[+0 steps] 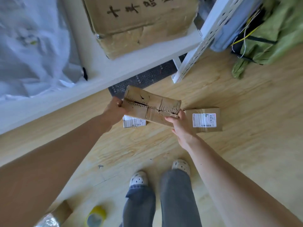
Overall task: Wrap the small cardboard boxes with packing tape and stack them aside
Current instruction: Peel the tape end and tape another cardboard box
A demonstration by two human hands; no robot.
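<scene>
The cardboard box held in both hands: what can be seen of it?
The cardboard box is long, flat and brown, worn and creased. Its top seam has torn open along a jagged, toothed line that shows a dark gap, and bands of tape seem to cross it. It is held in the air above the wooden floor, slanting across the view. The left hand grips its left end; the right hand pinches its right end.

Black hand-written Chinese characters cross the large cardboard box (139, 22), starting with 十; the rest is unclear and cut off. White shipping label (204, 120) on a small box (214, 111): barcodes, print too blurred to read
</scene>
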